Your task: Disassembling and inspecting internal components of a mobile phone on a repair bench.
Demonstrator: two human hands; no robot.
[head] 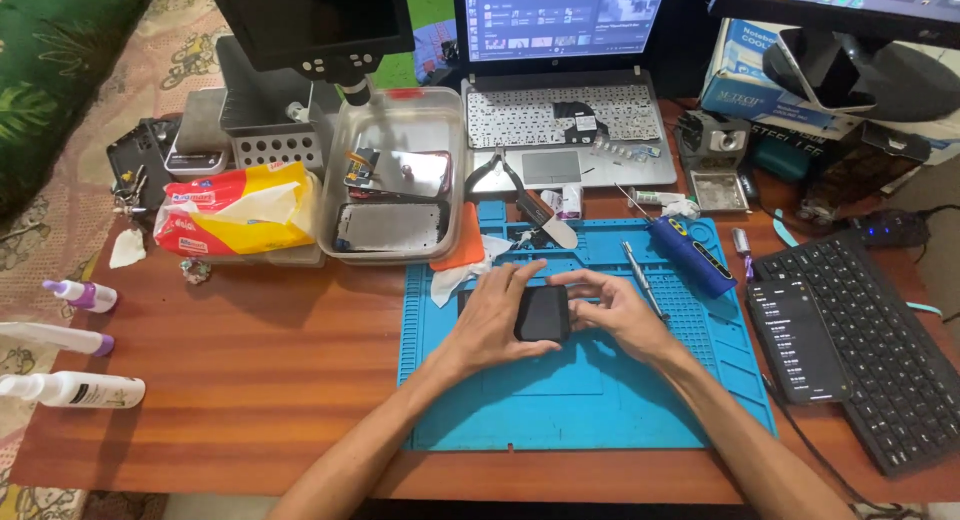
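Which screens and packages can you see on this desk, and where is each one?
Lit laptop screen: top centre, bluish.
Dark microscope monitor: top left, black rectangle.
Lit black smartphone: right, beside keyboard.
Red-and-yellow tissue pack: left, soft pouch.
Blue-and-white cardboard box: top right.
Small dark phone: between both hands, centre.

1. Two bare forearms come in from the near edge, with no sleeves in view.
2. The left hand (492, 320) wears no ring, watch or glove.
3. The right hand (622, 315) is likewise bare.
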